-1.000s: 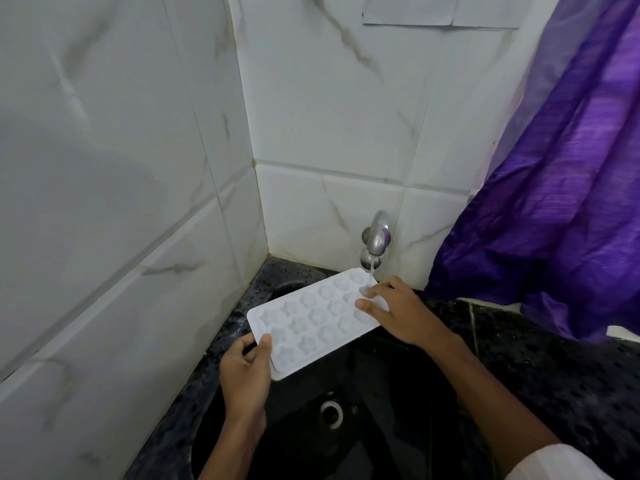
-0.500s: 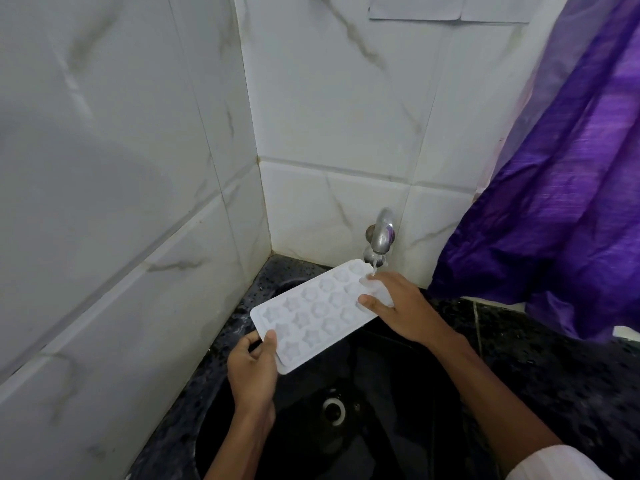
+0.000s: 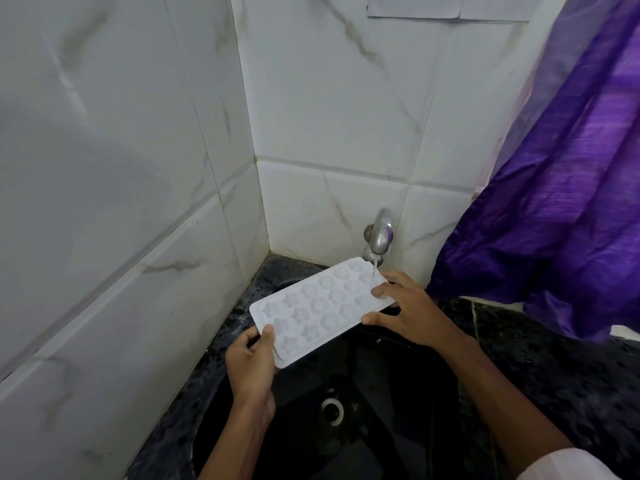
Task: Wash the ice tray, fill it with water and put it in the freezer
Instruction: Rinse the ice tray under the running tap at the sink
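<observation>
washing seemingly under way; fill and freezer left

left hand (image 3: 251, 362) pinches the 7 o'clock corner of the ice tray (image 3: 318, 306) above the sink (image 3: 381, 438); right hand (image 3: 412, 313), fingers spread, clasps its 2 o'clock end under the running tap (image 3: 379, 235).

The ice tray (image 3: 313, 308) between the fingers (image 3: 268, 336) of the left hand (image 3: 251, 362) and right hand (image 3: 412, 313) looks like smooth, matt white plastic. Just beyond the right fingertips (image 3: 379, 291), the tap (image 3: 379, 235) is shiny metal. Below the fingers, the sink (image 3: 398, 427) is glossy black, and its counter (image 3: 571, 362) is speckled dark stone. The wall tiles (image 3: 329, 98) behind are glossy and marble-veined. Right of the fingers hangs a purple curtain (image 3: 554, 220) of slubbed, sheeny cloth.
</observation>
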A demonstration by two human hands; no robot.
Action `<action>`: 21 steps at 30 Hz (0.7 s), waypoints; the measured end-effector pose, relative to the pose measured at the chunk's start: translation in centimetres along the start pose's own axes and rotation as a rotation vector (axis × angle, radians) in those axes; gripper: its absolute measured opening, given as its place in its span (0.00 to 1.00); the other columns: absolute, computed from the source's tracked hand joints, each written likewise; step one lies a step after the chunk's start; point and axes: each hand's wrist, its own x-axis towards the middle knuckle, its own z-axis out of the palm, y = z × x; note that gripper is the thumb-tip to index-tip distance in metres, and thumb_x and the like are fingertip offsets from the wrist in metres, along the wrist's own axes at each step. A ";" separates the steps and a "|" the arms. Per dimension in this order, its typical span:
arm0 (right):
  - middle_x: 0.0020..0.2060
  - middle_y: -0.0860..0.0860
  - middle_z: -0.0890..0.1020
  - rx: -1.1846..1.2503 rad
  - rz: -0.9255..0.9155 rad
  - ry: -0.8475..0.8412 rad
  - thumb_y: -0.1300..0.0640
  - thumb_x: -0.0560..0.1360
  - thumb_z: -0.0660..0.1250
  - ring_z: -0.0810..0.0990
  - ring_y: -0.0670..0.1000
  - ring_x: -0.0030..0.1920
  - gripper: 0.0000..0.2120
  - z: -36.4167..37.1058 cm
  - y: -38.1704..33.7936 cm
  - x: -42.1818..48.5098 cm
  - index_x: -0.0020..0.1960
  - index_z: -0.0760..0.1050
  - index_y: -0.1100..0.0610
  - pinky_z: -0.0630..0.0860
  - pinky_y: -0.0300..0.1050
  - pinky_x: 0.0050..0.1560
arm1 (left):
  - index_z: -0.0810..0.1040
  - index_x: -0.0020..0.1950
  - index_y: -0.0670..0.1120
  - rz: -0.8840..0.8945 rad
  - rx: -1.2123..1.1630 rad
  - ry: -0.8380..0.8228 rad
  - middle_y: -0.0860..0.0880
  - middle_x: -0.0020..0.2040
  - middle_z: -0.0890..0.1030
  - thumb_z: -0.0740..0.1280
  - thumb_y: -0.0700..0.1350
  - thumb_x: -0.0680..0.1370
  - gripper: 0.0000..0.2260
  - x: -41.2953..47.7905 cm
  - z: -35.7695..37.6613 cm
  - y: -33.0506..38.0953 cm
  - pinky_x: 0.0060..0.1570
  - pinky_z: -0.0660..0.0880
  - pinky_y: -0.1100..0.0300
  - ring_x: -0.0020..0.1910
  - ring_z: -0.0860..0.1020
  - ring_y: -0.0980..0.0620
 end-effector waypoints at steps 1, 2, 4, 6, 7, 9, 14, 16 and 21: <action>0.65 0.45 0.71 -0.004 0.004 0.001 0.36 0.64 0.74 0.71 0.41 0.59 0.31 -0.1 0.0 0.0 0.59 0.79 0.57 0.68 0.27 0.55 | 0.79 0.53 0.42 0.001 0.005 -0.002 0.47 0.42 0.84 0.66 0.40 0.81 0.03 0.0 0.0 0.0 0.37 0.80 0.57 0.39 0.84 0.50; 0.65 0.44 0.72 -0.012 0.003 0.003 0.36 0.64 0.75 0.71 0.40 0.59 0.31 -0.2 0.1 0.1 0.58 0.80 0.57 0.68 0.25 0.53 | 0.79 0.52 0.42 0.001 0.010 -0.002 0.47 0.42 0.84 0.67 0.40 0.81 0.03 0.0 -0.1 0.0 0.35 0.80 0.57 0.38 0.84 0.51; 0.66 0.45 0.72 -0.037 -0.006 0.008 0.36 0.64 0.75 0.70 0.39 0.59 0.32 -0.3 0.1 0.2 0.59 0.79 0.58 0.66 0.21 0.51 | 0.79 0.52 0.43 0.003 0.014 -0.001 0.48 0.41 0.84 0.67 0.40 0.81 0.02 0.1 -0.1 0.0 0.32 0.80 0.59 0.37 0.84 0.52; 0.67 0.45 0.71 -0.058 -0.018 0.010 0.37 0.66 0.74 0.68 0.38 0.59 0.33 -0.2 0.0 0.2 0.61 0.78 0.58 0.64 0.21 0.51 | 0.79 0.51 0.43 0.005 0.016 0.001 0.48 0.40 0.84 0.67 0.40 0.81 0.02 0.1 0.0 -0.1 0.31 0.79 0.60 0.36 0.84 0.53; 0.67 0.45 0.71 -0.061 -0.023 0.012 0.36 0.66 0.74 0.68 0.38 0.59 0.33 -0.2 0.0 0.1 0.62 0.77 0.58 0.65 0.23 0.53 | 0.79 0.51 0.43 0.004 0.016 0.000 0.49 0.40 0.84 0.66 0.40 0.81 0.02 0.0 0.0 -0.1 0.31 0.79 0.60 0.36 0.84 0.53; 0.68 0.46 0.70 -0.057 -0.032 0.015 0.36 0.67 0.73 0.70 0.41 0.59 0.32 -0.2 -0.1 0.0 0.62 0.78 0.56 0.70 0.32 0.56 | 0.79 0.51 0.43 0.004 0.010 -0.001 0.48 0.41 0.84 0.66 0.40 0.81 0.02 0.1 0.0 -0.1 0.34 0.79 0.59 0.37 0.84 0.52; 0.65 0.45 0.72 -0.071 -0.035 0.012 0.33 0.64 0.73 0.73 0.42 0.60 0.32 -0.1 0.3 0.0 0.57 0.80 0.56 0.71 0.34 0.56 | 0.79 0.53 0.41 -0.002 0.006 -0.004 0.46 0.42 0.84 0.66 0.40 0.81 0.04 0.1 -0.1 -0.1 0.36 0.79 0.58 0.38 0.83 0.49; 0.65 0.44 0.73 -0.082 -0.042 0.014 0.32 0.64 0.72 0.73 0.42 0.59 0.33 -0.2 0.4 0.0 0.57 0.79 0.56 0.71 0.34 0.56 | 0.79 0.54 0.41 -0.011 0.012 -0.008 0.46 0.43 0.84 0.66 0.40 0.81 0.04 0.1 -0.2 -0.3 0.35 0.79 0.58 0.39 0.84 0.49; 0.68 0.44 0.69 -0.108 -0.027 -0.010 0.32 0.67 0.70 0.69 0.40 0.58 0.33 -0.4 0.2 -0.2 0.63 0.77 0.53 0.70 0.35 0.55 | 0.80 0.56 0.39 -0.018 0.025 -0.006 0.44 0.44 0.85 0.66 0.40 0.81 0.07 0.1 -0.1 -0.5 0.34 0.79 0.58 0.41 0.85 0.47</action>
